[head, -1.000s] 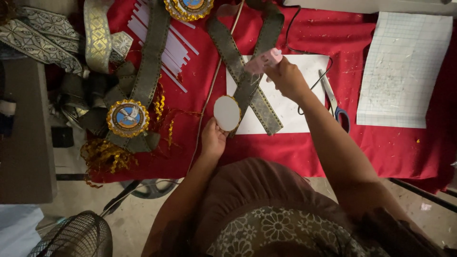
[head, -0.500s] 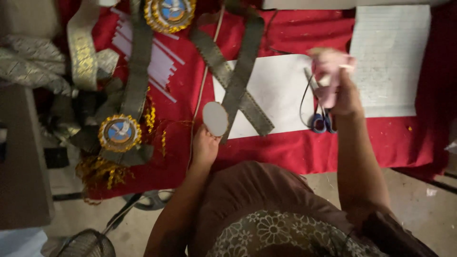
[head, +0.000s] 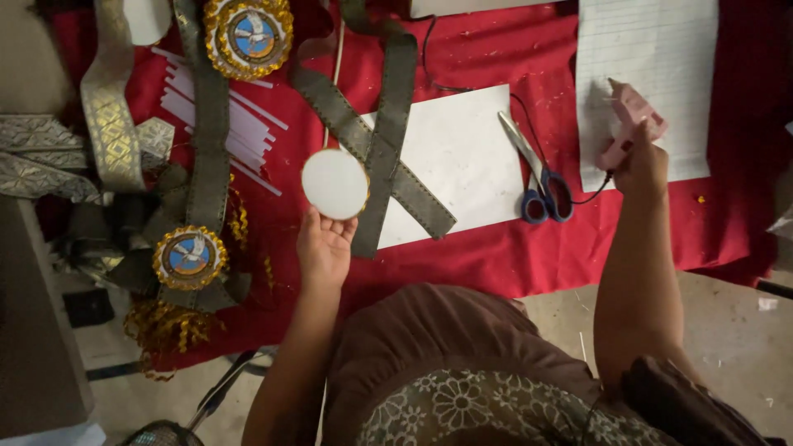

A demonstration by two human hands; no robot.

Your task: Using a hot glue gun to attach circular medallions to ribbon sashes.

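Bare red cloth [head: 496, 264] lies free below the scissors [head: 541, 186] and crossed ribbon [head: 388, 165].

My feed is dim and warm, with soft, even light and only faint shadows on the red fabric table cover [head: 496, 256]. The white round card disc [head: 334, 183] shows no glare. Edges darken — the lower corners go soft and slightly blurred.

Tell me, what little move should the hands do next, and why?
Probably let go of the pink glue gun. The right hand holds it off to the side, over the lined paper, away from the work. The left hand holds up the white disc next to the crossed ribbon, so the freed hand could come back to help.
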